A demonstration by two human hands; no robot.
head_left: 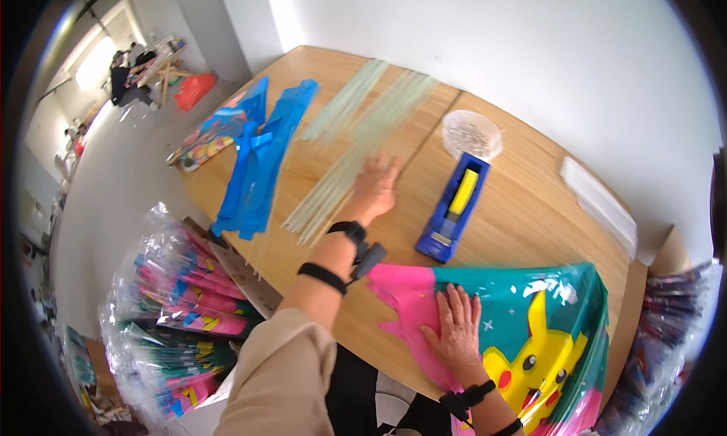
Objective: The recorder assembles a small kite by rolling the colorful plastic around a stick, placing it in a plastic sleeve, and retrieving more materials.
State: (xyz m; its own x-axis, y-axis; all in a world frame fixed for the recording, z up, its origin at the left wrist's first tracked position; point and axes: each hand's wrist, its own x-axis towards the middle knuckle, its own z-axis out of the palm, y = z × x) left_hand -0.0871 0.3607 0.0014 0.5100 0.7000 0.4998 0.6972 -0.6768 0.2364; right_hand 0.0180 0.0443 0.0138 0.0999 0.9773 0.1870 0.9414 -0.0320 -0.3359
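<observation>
Two hands work on the wooden desk (522, 209). Left hand (375, 188), grip spread apart, lies on the pale thin sticks (341, 171) mid-desk; right hand (457, 326) presses flat, fingers apart, on a pink-and-teal foil balloon (545, 315) at the near edge. Blue tape dispenser (453, 207) stands between them; blue foil pieces (261, 160) lie left, bare wood beyond.
</observation>
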